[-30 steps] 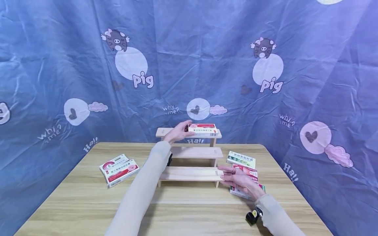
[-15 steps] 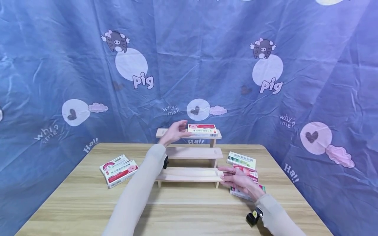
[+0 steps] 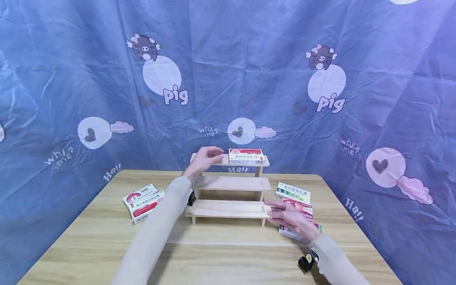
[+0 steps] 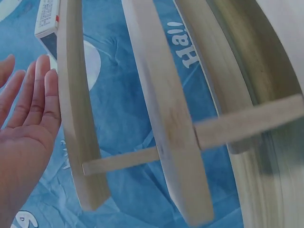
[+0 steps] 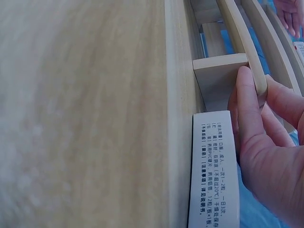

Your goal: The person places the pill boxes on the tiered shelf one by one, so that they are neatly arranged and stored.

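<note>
A three-step wooden display rack [image 3: 228, 183] stands at the back of the table. On the right part of its top step lies a red-and-white medicine box [image 3: 246, 156]. My left hand [image 3: 203, 159] hovers at the left part of that step, a small gap from the box, fingers loosely bent around nothing. In the left wrist view the fingers [image 4: 35, 97] extend beside the top plank, below the medicine box's end. My right hand [image 3: 290, 218] pinches the right end of the bottom step; the right wrist view shows its fingers [image 5: 249, 109] on both faces of the plank.
Two overlapping medicine boxes [image 3: 146, 208] lie left of the rack, partly behind the left sleeve. On the right lie a green-and-white box [image 3: 293, 192], a red box [image 3: 299, 206] and another box [image 3: 290, 232], partly under the right hand. A blue printed curtain [image 3: 228, 79] hangs behind the table.
My left hand has drawn back leftward from the medicine box on the top step, letting go of it; that box stays in place. The right hand keeps its hold on the bottom step.
</note>
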Demonstrator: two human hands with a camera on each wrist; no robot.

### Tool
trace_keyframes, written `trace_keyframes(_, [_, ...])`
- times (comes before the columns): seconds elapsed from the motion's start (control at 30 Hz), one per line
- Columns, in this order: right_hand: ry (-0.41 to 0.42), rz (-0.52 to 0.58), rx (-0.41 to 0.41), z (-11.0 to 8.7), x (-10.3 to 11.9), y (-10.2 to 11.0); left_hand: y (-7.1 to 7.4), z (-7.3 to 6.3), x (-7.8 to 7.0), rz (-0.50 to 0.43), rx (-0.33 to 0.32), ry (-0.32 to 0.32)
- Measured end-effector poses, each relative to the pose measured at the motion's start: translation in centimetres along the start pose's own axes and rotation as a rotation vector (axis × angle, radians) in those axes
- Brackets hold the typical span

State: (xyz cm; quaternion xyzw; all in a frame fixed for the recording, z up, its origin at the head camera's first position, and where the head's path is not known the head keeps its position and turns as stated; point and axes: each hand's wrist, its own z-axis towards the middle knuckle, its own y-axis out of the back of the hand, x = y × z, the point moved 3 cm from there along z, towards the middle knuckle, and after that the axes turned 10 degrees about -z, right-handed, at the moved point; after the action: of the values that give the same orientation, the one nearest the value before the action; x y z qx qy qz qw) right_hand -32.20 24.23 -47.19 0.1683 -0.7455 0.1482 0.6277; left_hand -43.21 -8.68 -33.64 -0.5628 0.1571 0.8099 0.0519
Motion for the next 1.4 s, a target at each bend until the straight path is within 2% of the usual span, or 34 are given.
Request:
trace_keyframes(0.07, [-0.001, 0.010, -0.001, 0.1, 0.1, 0.0, 0.3, -0.4, -0.2, -0.019, 0.014, -0.002])
trace_keyframes(0.3, [0.012, 0.026, 0.026, 0.3, 0.5, -0.1, 2.2, -2.5, -0.1, 0.002, 0.041, -0.021])
trace_keyframes(0.57, [0.000, 0.022, 0.020, 0.6, 0.6, -0.2, 4.6, -5.2, 0.3, -0.030, 0.033, -0.022])
trace_keyframes(0.8, [0.019, 0.018, 0.037, 0.4, 0.9, 0.1, 6.2, -7.2, 0.7, 0.009, 0.052, -0.014])
trace_keyframes(1.0, [0.023, 0.027, 0.038, 0.1, 0.9, 0.1, 7.8, -8.7, 1.7, 0.046, 0.057, 0.023])
trace_keyframes(1.27, [0.002, 0.017, 0.023, 0.0, 0.4, -0.1, 10.0, -10.9, 3.4, 0.071, 0.081, 0.109])
trace_keyframes(1.4, [0.015, 0.010, 0.033, 0.0, 0.4, 0.0, 11.2, -12.0, 4.0, 0.091, 0.078, 0.128])
